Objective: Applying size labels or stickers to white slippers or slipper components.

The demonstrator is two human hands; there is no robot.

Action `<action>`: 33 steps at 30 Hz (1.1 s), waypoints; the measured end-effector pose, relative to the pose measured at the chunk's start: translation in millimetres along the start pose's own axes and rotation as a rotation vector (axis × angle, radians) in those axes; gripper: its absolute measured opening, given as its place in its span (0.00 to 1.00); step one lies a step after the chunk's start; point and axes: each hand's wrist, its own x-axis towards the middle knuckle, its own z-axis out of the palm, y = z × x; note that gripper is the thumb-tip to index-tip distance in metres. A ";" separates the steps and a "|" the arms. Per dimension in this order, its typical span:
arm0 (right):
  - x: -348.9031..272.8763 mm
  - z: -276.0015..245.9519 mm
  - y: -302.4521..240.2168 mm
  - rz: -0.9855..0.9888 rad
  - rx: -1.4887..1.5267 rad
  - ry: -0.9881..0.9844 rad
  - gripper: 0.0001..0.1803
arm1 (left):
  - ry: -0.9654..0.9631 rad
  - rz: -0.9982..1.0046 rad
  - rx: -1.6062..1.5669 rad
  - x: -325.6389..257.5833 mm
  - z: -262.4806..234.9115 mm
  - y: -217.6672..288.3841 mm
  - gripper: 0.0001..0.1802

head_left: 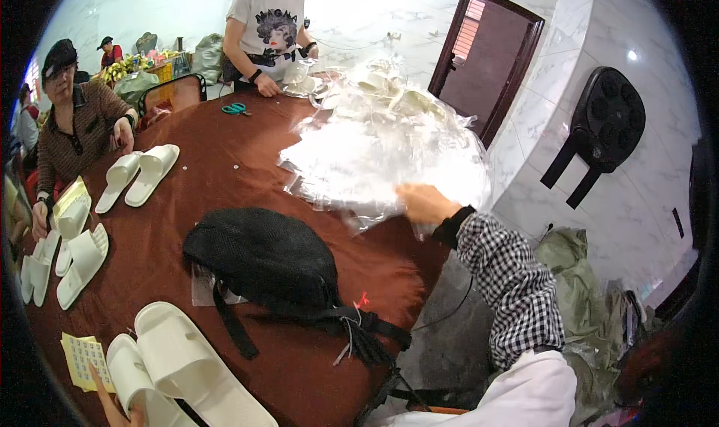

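In the lower left corner, my left hand (112,410) grips the edge of a pair of cream slippers (166,356). One of its fingers lies against a yellow sticker sheet (88,361) beside the slippers. The rest of that hand is cut off by the frame. My right hand (427,204), in a black cuff and checked sleeve, reaches to the near edge of a heap of clear plastic bags (367,154). Its fingers are bent and pinched at a bag's edge; glare hides exactly how much they hold.
A black mesh bag (262,251) with straps lies mid-table on the brown cloth (217,142). More slippers (153,174) and green scissors (236,109) lie beyond. One co-worker (82,120) sits at left, handling slippers; another (266,34) stands across. Green sacks (565,258) sit right.
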 end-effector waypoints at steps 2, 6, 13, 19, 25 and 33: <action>0.1 -9.2 -21.5 -0.094 0.055 -0.161 0.34 | -0.031 -0.068 -0.095 -1.6 -2.9 2.3 0.39; 9.4 -8.7 -13.6 -0.348 -0.124 0.002 0.39 | -0.013 -0.003 -0.040 1.6 1.5 3.5 0.42; 35.8 4.8 -19.1 -0.221 -0.247 -0.160 0.24 | -0.032 -0.122 -0.003 -7.2 -1.0 -2.5 0.47; 41.9 23.6 22.1 -0.090 -0.140 0.055 0.10 | 0.001 -0.106 0.021 -10.7 1.5 -10.0 0.46; 37.0 -75.3 50.3 0.119 0.007 0.328 0.15 | -0.005 -0.012 -0.052 -5.6 3.0 -15.0 0.45; 19.2 -227.9 13.3 0.138 0.504 0.300 0.16 | 0.021 -0.015 -0.082 -5.0 4.9 -32.7 0.41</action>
